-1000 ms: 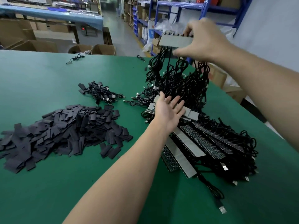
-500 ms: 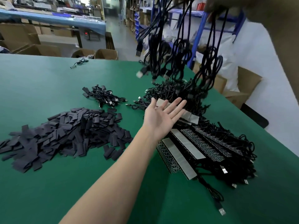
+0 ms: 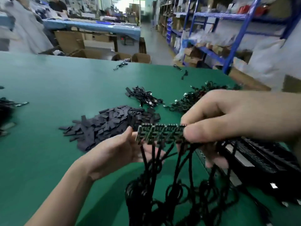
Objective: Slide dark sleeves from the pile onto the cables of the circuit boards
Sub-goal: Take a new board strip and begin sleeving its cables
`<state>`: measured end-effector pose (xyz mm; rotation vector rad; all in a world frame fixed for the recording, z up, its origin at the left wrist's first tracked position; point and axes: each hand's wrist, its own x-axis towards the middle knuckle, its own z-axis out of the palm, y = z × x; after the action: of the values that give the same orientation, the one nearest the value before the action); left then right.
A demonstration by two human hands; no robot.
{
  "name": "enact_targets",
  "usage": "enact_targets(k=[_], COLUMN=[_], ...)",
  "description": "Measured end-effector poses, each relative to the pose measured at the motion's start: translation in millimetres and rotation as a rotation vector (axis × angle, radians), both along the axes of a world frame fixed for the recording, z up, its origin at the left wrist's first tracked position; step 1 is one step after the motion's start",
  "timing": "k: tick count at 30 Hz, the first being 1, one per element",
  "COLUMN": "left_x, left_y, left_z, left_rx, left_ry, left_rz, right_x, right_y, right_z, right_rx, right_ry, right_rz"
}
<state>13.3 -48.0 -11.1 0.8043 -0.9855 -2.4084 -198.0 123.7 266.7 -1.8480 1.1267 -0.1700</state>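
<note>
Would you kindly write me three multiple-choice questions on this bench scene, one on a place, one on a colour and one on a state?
1. Where is the pile of sleeves? A. in a cardboard box; B. on the table, left of the held circuit board; C. on a shelf.
2. What colour is the table top? A. green; B. white; C. red.
3. What is the right hand doing? A. lying flat on the table; B. picking up a sleeve; C. pinching the board's end.
Answers: B, the pile lies beside the board on the table; A, its top is green; C, thumb and fingers clamp the board's right end.
</note>
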Motion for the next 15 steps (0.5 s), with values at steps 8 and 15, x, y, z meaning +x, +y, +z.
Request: enact_targets(k=[8, 15], left_x=[61.3, 50.6], left_y=[44.9, 64.0], left_z=[0.3, 26.5], left_rx=[-0.091, -0.321], left_ry=[-0.001, -0.239], left_rz=[-0.193, -0.121], right_x=[23.8, 14.8], right_y=[-64.6, -101.6], right_z=[-124.1, -180.0], right_rx=[0.484, 0.29], right_ry=[-0.145, 0.127], right_rz=[-0.093, -0.276])
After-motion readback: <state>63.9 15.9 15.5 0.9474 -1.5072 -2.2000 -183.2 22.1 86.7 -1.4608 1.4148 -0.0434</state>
